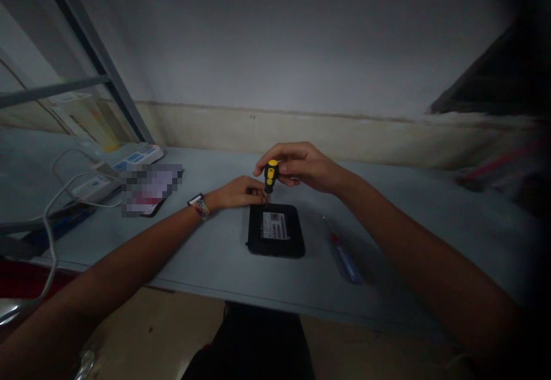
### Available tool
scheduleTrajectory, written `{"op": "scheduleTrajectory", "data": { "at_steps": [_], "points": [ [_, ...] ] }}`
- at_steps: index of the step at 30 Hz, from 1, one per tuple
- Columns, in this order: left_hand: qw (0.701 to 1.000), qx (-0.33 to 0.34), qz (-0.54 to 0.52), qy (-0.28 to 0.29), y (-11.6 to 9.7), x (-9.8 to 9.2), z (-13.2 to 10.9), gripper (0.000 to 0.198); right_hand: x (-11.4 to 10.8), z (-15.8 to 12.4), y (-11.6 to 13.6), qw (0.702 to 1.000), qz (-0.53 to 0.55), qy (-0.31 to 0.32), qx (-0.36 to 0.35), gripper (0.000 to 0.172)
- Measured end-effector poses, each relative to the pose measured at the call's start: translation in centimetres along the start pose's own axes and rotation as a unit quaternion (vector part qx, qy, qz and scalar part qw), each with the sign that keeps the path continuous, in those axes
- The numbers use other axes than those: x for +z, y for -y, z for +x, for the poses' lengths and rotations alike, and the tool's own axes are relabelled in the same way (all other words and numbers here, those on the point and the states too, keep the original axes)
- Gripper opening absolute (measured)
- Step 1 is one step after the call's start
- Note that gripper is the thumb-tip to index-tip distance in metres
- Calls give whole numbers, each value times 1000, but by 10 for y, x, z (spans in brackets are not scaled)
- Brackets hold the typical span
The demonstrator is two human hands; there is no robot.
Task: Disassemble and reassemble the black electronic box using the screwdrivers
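Observation:
A small black box with a white label lies flat on the grey table. My right hand is closed round the top of a yellow-and-black screwdriver, which stands upright with its tip at the box's far left corner. My left hand, a coloured band on its wrist, rests at that same corner with the fingers curled by the screwdriver's shaft; I cannot make out whether they pinch anything.
A second screwdriver with a blue and red handle lies on the table right of the box. At the left are white power strips, white cables and a blurred flat object. A wall runs behind the table.

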State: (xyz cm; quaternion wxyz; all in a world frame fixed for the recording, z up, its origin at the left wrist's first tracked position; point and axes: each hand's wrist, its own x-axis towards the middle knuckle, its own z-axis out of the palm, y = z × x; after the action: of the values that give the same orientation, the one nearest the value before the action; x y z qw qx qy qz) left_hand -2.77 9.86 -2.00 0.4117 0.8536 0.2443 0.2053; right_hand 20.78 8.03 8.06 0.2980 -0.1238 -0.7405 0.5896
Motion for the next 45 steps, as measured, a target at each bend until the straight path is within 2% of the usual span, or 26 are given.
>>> {"op": "scheduleTrajectory", "data": {
  "at_steps": [7, 12, 19, 28, 45],
  "points": [
    [1000, 7, 3, -5, 1, 0, 1, 29, 11, 2, 1, 998, 58, -20, 23, 25],
    [999, 8, -32, -10, 5, 2, 0, 31, 16, 3, -3, 999, 12, -34, -1, 36],
    [1000, 0, 0, 4, -1, -1, 0, 29, 13, 6, -6, 998, -6, -65, -3, 42],
    [1000, -12, -18, 3, -10, -1, -1, 28, 4, 0, 1, 998, -46, -27, -19, 26],
    [1000, -22, -16, 3, -19, -1, -2, 25, 12, 0, 6, 996, -34, -84, -22, 17]
  ]
}}
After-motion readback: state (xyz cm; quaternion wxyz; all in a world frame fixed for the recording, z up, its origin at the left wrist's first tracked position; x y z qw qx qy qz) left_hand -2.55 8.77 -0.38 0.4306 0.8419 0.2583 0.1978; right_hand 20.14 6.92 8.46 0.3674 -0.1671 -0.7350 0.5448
